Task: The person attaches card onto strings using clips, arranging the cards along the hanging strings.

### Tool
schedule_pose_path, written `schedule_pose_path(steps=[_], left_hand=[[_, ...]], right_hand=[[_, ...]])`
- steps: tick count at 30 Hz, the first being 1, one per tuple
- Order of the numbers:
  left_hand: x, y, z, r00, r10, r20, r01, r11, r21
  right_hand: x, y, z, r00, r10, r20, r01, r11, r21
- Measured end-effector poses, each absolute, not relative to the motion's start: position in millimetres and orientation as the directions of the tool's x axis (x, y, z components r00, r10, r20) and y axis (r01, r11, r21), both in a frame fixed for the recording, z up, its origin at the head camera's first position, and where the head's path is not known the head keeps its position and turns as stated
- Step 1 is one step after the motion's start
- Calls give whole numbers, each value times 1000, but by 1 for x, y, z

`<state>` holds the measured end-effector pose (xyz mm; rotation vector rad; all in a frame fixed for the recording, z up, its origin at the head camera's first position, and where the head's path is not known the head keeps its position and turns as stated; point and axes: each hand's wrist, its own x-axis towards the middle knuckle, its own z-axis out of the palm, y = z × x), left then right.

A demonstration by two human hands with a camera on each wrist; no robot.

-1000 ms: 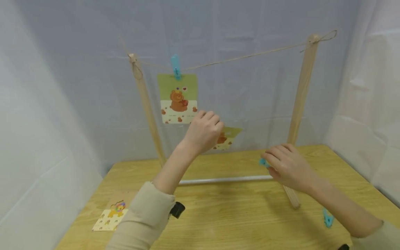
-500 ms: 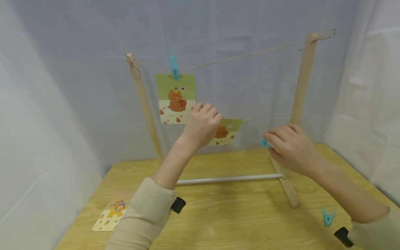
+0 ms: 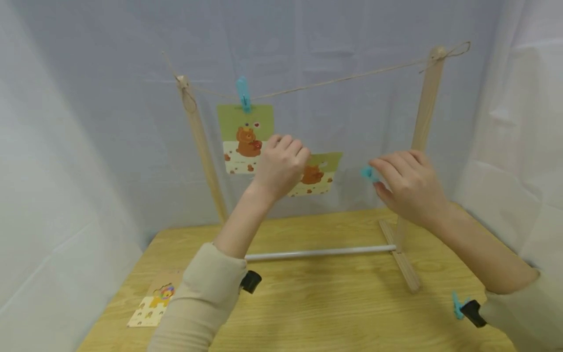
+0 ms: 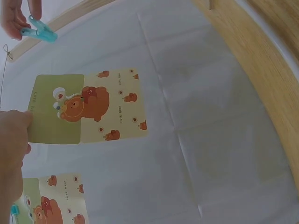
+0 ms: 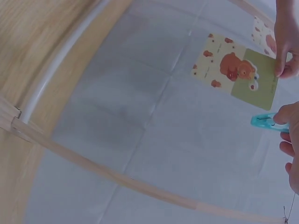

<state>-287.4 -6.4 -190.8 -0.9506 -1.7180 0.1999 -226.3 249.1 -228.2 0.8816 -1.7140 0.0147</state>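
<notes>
Two hands, three cards, three blue clips

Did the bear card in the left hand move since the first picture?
Yes, up. In the head view, the held bear card and the left hand now show higher above the white bar than before.

The far left card and the card to its right are green over cream, patterned with brown bears; the near left card is tan over cream with a yellow lion, its mane multicoloured. The clothespins are turquoise, the table yellowish and wood-grained, the rod white, the sleeves beige.
</notes>
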Motion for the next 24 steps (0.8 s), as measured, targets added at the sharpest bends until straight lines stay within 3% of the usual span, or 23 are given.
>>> schedule_pose_path(steps=[4,11,24], left_hand=[[-291,-6,-188,-17,650,760,485,670,-562],[-296,-5,-182,67,616,785,440,688,-577],[-296,-3,-178,112,579,808,402,717,-570]], right_hand=[[-229,246,-220,-17,-496,868,-547,732,407],[-232,243,-204,3,-477,879,-528,746,406],[-234,237,-189,30,-462,886,-495,763,415]])
